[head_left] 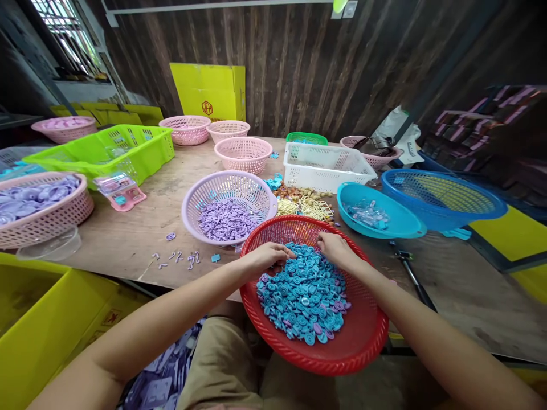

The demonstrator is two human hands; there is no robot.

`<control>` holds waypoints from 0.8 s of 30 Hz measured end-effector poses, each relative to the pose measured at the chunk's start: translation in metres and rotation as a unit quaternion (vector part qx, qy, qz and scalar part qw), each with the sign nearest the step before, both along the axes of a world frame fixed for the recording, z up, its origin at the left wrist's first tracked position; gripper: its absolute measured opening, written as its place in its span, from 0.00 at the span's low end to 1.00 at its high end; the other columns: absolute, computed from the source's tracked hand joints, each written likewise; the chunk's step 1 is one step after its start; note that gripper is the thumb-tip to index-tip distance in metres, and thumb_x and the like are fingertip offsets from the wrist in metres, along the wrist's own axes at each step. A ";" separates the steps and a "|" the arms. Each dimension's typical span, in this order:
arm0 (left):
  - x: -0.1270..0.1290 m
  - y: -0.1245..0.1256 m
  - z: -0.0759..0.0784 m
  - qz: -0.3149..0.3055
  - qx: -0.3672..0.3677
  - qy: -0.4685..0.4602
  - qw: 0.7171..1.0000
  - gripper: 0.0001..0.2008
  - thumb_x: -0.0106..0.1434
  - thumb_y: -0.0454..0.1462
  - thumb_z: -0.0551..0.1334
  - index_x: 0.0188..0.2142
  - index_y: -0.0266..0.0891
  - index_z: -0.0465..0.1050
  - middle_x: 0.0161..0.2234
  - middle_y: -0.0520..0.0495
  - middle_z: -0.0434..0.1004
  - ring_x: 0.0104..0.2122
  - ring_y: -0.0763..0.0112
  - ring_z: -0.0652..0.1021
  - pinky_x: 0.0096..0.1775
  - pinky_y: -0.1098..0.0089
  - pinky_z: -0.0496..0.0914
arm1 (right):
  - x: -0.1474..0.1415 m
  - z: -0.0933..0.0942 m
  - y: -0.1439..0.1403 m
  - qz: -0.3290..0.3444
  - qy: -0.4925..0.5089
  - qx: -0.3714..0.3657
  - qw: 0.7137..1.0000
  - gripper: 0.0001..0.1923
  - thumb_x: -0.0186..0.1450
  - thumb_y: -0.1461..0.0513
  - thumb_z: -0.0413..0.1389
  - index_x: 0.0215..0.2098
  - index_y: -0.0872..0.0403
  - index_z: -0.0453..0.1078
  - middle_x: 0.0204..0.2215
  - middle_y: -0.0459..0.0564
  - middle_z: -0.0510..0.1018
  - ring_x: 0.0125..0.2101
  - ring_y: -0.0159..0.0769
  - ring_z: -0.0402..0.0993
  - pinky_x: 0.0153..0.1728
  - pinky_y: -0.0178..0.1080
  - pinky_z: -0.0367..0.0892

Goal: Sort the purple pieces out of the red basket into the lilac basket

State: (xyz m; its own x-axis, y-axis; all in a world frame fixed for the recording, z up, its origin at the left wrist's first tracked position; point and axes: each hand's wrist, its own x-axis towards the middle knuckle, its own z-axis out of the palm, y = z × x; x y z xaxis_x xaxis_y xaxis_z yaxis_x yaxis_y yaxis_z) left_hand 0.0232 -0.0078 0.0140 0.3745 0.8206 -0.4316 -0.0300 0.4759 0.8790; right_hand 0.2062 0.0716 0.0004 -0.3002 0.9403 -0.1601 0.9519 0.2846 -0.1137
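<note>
As seen, left hand (267, 256), right hand (335, 247): grip unclear, on blue pieces (301, 293), red basket (363, 336).

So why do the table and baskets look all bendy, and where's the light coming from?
In the head view, the wide lens bows straight lines: the table edge curves and the arms stretch toward the corners. Daylight enters by the window top left, so the wooden wall stays dark. Both hands, left hand and right hand, and the red basket look sharp, with no strong glare.
</note>
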 end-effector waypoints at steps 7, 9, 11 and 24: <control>-0.002 -0.010 0.002 -0.007 -0.006 -0.004 1.000 0.09 0.49 0.31 0.53 0.32 0.34 0.64 0.14 0.60 0.53 0.12 0.84 0.55 0.16 0.76 0.43 | 0.007 -0.001 0.004 0.050 -0.060 -0.046 0.996 0.09 0.54 0.65 0.49 0.32 0.54 0.70 0.31 0.52 0.75 0.34 0.37 0.70 0.28 0.33 0.57; -0.001 -0.012 0.002 -0.009 -0.006 -0.008 1.000 0.08 0.49 0.31 0.53 0.30 0.34 0.64 0.15 0.59 0.53 0.12 0.85 0.55 0.16 0.76 0.43 | 0.005 -0.001 0.001 0.051 -0.090 -0.045 0.994 0.11 0.54 0.66 0.49 0.34 0.54 0.70 0.34 0.54 0.75 0.36 0.39 0.69 0.29 0.33 0.58; -0.001 -0.015 0.003 -0.007 -0.009 -0.012 1.000 0.07 0.48 0.31 0.54 0.30 0.34 0.64 0.15 0.59 0.53 0.12 0.85 0.56 0.16 0.77 0.43 | 0.002 -0.002 -0.001 0.050 -0.117 -0.040 0.991 0.13 0.54 0.67 0.48 0.36 0.56 0.69 0.35 0.56 0.74 0.37 0.41 0.69 0.30 0.35 0.59; -0.008 -0.042 0.025 0.060 -0.014 -0.163 0.985 0.08 0.50 0.32 0.55 0.32 0.33 0.65 0.17 0.57 0.55 0.14 0.84 0.59 0.16 0.80 0.46 | -0.012 0.010 -0.014 0.025 -0.073 0.009 0.997 0.13 0.61 0.62 0.41 0.36 0.58 0.64 0.32 0.59 0.73 0.33 0.42 0.70 0.27 0.36 0.57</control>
State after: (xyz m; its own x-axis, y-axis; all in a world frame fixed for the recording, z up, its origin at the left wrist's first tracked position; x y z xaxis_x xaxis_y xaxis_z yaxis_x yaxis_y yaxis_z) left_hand 0.0148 -0.0500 0.0386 0.3979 0.8569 -0.3277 -0.3663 0.4759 0.7996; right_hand 0.1945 0.0574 0.0107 -0.3221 0.9275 -0.1898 0.9423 0.3335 0.0305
